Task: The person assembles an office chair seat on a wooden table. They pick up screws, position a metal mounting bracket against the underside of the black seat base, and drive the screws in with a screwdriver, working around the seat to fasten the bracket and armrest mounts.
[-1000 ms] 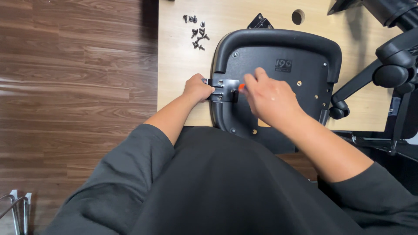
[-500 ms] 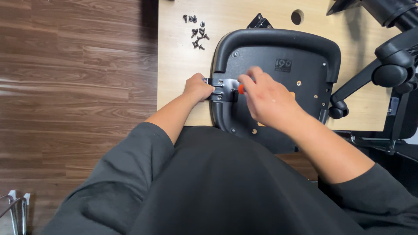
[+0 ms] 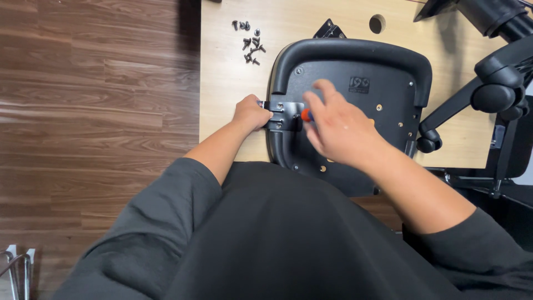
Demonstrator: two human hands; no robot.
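The wood-look floor [image 3: 94, 111] fills the left of your view, and on it lies a pale board [image 3: 233, 83] that keeps the parts off the floor and easy to see. On that board the black chair seat [image 3: 355, 100] rests underside up, so its screw holes face you; your own dark shirt hides its near edge. To the right, the chair base with castors [image 3: 494, 94] lies tipped on its side, running out of frame, so you cannot see how much of it is put together. A small black bracket [image 3: 328, 29] peeks from behind the seat's far rim, mostly covered. At the seat's left edge sits a black metal plate [image 3: 283, 115] with holes in it, and your left hand [image 3: 251, 113] is closed around its outer end, seemingly to pin it flat against the seat so it does not shift. Your right hand [image 3: 338, 125] hovers over the plate with fingers loosely spread and blurred, wrapped partly round an orange-handled tool [image 3: 305, 115]; only a dab of orange shows, so its tip and what it meets are hidden under the palm. Up by the board's far left corner a cluster of dark screws [image 3: 249, 40] waits within reach, too small to count.
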